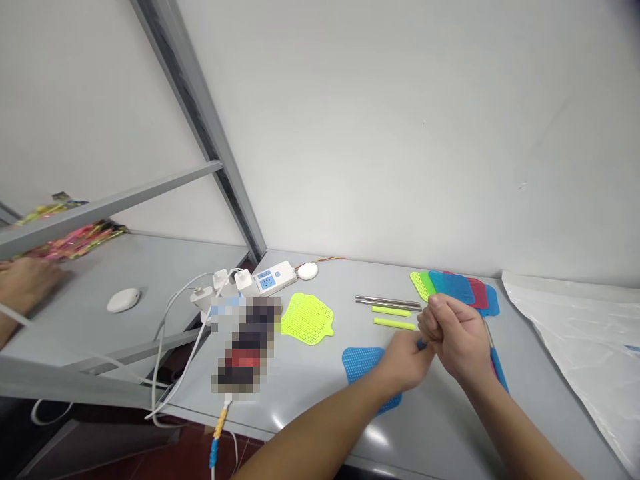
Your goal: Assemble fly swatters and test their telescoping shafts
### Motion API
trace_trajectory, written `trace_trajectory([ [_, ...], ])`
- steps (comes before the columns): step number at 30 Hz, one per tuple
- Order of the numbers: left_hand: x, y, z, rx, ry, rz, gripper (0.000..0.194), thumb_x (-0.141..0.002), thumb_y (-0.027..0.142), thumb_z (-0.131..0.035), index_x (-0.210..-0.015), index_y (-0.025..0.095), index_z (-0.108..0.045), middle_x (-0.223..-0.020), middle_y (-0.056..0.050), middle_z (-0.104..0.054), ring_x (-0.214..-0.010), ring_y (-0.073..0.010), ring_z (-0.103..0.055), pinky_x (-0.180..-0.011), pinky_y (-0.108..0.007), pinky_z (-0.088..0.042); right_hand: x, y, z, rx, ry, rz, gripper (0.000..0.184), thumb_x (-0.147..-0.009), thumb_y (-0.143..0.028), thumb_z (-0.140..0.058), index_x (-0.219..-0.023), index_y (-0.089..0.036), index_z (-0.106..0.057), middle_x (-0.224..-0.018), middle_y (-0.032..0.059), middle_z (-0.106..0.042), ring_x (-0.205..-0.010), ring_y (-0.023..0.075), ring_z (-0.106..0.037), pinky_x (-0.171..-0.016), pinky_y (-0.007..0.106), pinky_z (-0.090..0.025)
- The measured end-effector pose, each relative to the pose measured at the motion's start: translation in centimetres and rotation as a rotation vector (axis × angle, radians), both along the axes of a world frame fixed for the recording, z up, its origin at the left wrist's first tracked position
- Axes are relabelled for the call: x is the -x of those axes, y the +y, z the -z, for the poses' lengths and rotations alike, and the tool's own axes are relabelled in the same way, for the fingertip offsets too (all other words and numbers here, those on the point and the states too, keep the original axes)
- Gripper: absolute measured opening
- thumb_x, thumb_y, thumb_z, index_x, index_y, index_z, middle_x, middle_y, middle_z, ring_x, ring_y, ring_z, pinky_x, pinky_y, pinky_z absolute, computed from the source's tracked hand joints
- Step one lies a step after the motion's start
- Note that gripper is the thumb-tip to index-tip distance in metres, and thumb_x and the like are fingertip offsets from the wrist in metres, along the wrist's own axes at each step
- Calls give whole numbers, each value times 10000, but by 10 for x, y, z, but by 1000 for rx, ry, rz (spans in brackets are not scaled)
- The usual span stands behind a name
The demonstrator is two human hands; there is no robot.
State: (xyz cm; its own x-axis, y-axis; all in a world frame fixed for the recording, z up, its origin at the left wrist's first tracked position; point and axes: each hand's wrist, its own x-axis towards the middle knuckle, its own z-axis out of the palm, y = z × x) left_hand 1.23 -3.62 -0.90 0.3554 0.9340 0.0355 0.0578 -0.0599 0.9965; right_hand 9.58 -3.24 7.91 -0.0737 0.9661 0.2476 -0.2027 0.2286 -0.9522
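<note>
With the curled left hand (406, 365), grips a slim blue piece (421, 344), visible only as a sliver; holds the right hand (457, 333) clenched against it, slightly higher and to the right, with its contents hidden and impossible to tell. Probably at the step of fitting a part to the flat blue perforated plastic paddle (360, 363), located behind and beneath the left wrist; cannot confirm any join from here. Seems to call next for a firm, straight push or twist with both fists lined up. Reaches in from the near side, slanting the left forearm rightward and the right forearm leftward to meet knuckle to knuckle. Just beyond, two yellow-green plastic tubes (394, 323) and two thin silver metal rods (387, 301); farther, behind the right hand, a fanned stack of coloured perforated paddles (453, 287). To the right, a slim blue handle (500, 370), then a wrinkled white plastic sheet (565, 333). Well left, a bright yellow perforated paddle (307, 320) on the smooth grey table (450, 420).
</note>
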Motion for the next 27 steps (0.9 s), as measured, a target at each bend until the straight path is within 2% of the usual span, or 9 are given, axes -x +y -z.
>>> trace_trajectory([
  [6, 0, -1, 2, 0, 12, 8, 249, -833, 287, -494, -624, 153, -500, -621, 17, -441, -615, -116, -380, -569, -251, -333, -2, -5, 7, -6, 10, 25, 425, -922, -370, -535, -548, -193, -434, -494, -57, -308, -453, 80, -285, -439, 256, -211],
  [13, 0, -1, -3, -6, 33, 8, 187, -818, 232, -496, -675, 135, -566, -660, 4, -517, -666, -134, -448, -606, -249, -374, -4, -3, 15, -7, 38, 46, 420, -911, -373, -550, -555, -201, -411, -492, -63, -309, -449, 78, -282, -431, 246, -233],
  [19, 0, -1, -6, 5, 50, -3, 150, -790, 202, -515, -719, 127, -624, -712, -11, -595, -731, -161, -503, -661, -265, -410, -2, 0, 23, -59, -57, 93, 431, -887, -445, -558, -559, -206, -414, -498, -56, -339, -449, 82, -306, -420, 239, -264],
  [27, 0, -3, -8, -2, 24, -33, 119, -760, 186, -541, -733, 133, -644, -703, -10, -617, -726, -170, -522, -652, -271, -424, -5, -3, 28, -58, -47, 60, 402, -914, -400, -531, -581, -204, -421, -510, -59, -337, -466, 86, -323, -440, 238, -271],
])
